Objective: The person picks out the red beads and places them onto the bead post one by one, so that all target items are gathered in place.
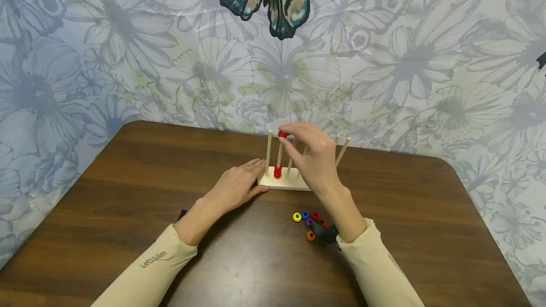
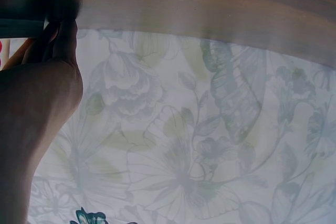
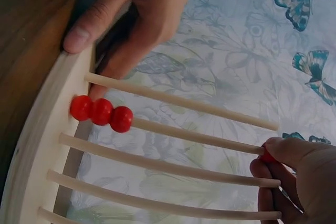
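Observation:
A pale wooden base (image 1: 285, 182) with several upright pegs stands on the table. Three red beads (image 3: 101, 112) are stacked at the bottom of the second peg from the left. At that peg's top, my right hand (image 1: 316, 160) pinches another red bead (image 1: 282, 134) between thumb and finger. My left hand (image 1: 239, 185) rests at the base's left end, its thumb along the front edge and its fingers behind. In the left wrist view, the left hand (image 2: 47, 87) shows at the left side, mostly dark.
Loose beads lie on the brown table (image 1: 239, 259) in front of the base, near the right wrist: a yellow bead (image 1: 297, 217), a blue bead (image 1: 304, 215), an orange bead (image 1: 311, 236), a purple one and red ones. A floral cloth (image 1: 192, 60) hangs behind the table.

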Tool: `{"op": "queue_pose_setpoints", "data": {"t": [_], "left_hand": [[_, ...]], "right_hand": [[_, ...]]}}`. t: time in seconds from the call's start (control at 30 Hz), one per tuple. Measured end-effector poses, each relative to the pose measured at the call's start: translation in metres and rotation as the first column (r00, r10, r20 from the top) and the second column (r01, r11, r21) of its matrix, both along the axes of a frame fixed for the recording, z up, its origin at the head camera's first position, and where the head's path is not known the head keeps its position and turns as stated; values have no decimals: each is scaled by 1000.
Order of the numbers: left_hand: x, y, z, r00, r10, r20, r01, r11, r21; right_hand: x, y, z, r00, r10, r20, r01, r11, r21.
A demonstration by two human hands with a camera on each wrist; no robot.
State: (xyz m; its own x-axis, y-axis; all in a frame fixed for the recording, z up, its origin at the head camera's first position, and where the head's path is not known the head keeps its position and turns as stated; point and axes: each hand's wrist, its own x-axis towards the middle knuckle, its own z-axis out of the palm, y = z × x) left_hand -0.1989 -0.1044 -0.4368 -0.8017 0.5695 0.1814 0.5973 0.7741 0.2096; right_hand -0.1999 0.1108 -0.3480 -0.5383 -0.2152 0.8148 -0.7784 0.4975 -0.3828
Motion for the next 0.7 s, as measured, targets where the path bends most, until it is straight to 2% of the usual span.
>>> {"op": "queue_pose_setpoints", "data": {"t": [0.27,0.7], "left_hand": [[-1,0,1,1000,-4,-2,4,1000,-1],[-1,-1,-1,1000,-11,0,11,1000,9]], "right_hand": [[2,0,0,1000,-14,10,14,1000,27],[8,3,-1,997,6,-77,-9,999,-38]]}}
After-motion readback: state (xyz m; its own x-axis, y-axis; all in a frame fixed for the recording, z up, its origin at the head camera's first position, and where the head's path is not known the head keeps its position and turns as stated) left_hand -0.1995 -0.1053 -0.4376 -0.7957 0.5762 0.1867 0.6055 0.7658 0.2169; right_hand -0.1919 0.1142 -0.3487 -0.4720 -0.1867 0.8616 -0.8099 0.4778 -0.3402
